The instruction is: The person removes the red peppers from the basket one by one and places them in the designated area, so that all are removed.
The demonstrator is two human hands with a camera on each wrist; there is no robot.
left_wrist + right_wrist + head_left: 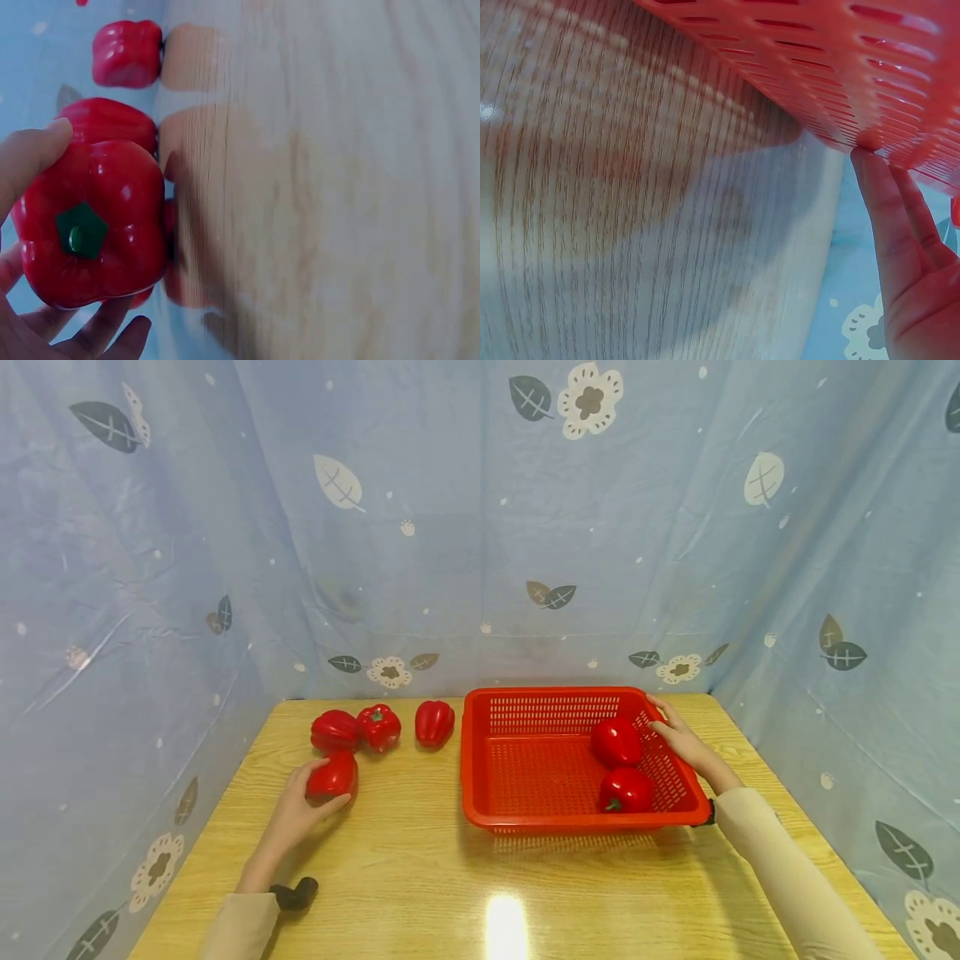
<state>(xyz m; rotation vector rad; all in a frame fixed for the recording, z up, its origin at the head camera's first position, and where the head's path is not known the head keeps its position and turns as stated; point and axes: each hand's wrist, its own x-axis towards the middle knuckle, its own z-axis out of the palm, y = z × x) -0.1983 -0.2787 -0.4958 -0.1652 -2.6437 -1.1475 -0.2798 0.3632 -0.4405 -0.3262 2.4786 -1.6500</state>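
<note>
Clasping glossy red bell pepper (pixel 335 778) in left grip (pixel 297 803), left of slotted red plastic basket (pixel 536 777) held by right grip (pixel 682 743).

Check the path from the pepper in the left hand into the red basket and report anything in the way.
Only the left wall of the red basket stands between the held pepper and the basket's inside; no other thing visible lies on that line. Another pepper sits farther back, off it.

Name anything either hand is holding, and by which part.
The left hand grips a red bell pepper across its sides, stem free; the right hand holds the red basket by its right-end rim.
</note>
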